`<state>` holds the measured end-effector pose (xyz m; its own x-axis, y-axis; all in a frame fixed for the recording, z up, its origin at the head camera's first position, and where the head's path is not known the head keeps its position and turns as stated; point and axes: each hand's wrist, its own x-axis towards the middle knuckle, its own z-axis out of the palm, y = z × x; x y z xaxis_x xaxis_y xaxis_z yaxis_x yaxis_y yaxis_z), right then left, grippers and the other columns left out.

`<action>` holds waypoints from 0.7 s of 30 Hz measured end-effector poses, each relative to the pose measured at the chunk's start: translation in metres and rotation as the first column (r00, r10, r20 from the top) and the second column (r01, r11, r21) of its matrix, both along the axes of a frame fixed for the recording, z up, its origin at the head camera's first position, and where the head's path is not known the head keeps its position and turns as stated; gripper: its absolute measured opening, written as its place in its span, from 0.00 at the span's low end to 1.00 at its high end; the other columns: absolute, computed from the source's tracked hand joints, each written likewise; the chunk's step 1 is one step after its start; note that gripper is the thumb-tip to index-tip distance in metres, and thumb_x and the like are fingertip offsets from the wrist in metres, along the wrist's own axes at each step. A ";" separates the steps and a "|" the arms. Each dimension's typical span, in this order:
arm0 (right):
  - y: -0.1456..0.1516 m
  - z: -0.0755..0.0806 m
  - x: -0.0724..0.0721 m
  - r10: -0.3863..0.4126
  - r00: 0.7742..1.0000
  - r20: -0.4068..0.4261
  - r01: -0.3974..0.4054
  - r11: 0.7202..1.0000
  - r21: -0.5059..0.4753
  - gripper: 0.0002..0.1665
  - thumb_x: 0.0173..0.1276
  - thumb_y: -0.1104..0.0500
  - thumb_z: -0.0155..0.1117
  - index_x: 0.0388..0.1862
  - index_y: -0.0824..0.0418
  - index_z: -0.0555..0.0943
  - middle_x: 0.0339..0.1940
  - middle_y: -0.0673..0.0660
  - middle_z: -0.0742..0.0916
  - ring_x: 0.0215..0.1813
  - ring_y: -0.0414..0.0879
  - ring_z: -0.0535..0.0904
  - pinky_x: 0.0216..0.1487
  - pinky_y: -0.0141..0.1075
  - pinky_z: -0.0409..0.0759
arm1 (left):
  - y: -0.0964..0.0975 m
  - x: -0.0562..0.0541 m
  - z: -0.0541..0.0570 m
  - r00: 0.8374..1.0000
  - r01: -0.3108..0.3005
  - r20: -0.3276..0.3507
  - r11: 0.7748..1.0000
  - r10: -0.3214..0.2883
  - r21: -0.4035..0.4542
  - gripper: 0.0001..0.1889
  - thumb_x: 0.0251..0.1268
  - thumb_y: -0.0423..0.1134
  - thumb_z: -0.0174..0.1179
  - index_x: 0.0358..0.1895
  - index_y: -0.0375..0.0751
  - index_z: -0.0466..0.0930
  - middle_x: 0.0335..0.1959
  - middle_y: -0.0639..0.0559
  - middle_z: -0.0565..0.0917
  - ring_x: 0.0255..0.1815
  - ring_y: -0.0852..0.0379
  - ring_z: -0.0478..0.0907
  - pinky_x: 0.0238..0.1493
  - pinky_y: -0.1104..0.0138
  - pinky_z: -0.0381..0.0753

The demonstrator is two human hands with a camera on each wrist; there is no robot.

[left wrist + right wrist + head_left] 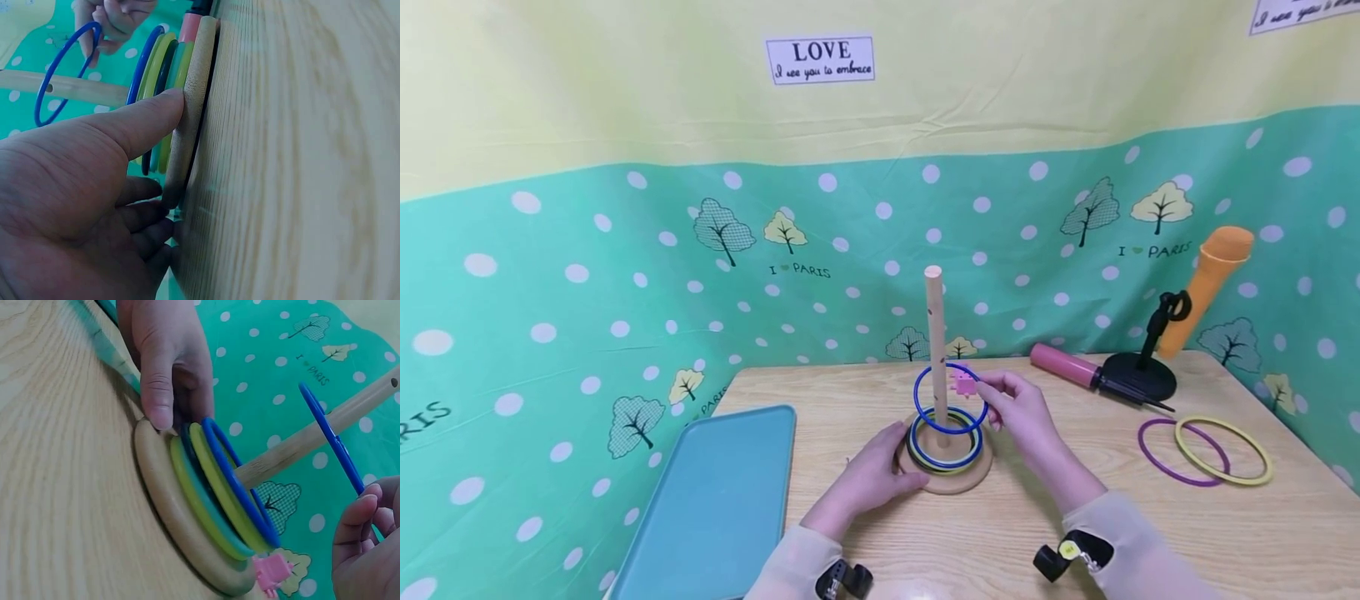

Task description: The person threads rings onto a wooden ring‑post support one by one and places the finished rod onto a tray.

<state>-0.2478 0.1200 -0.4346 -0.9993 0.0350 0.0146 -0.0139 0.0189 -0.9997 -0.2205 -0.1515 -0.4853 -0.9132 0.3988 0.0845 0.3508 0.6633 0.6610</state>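
Observation:
A wooden peg [937, 342] rises from a round wooden base [955, 485]. Several stacked rings [219, 487], blue, yellow, green and dark, lie around its foot on the base. My left hand [876, 473] holds the base at its left edge, the thumb lying along the rim beside the stack. With thumb and fingertips, my right hand [1018, 412] pinches a blue ring [45, 94] at its right side. That ring encircles the peg, tilted, above the stack and apart from it in both wrist views.
A blue-green tray [715, 500] lies at the left. Rightward are a purple ring [1157, 462] overlapping a yellow ring [1262, 454], a pink-and-black pump [1067, 367] and an orange microphone [1198, 300] on a black stand. Behind the peg sits a small pink piece [274, 570].

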 end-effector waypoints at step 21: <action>-0.001 -0.025 -0.003 0.013 0.995 0.101 -0.012 1.000 -0.007 0.20 0.82 0.60 0.70 0.67 0.68 0.85 0.37 0.52 0.83 0.29 0.38 0.76 0.25 0.27 0.76 | -0.001 0.000 0.003 1.000 0.003 0.000 1.000 -0.003 -0.013 0.50 0.70 0.50 0.78 0.86 0.32 0.62 0.84 0.28 0.64 0.84 0.31 0.63 0.84 0.39 0.62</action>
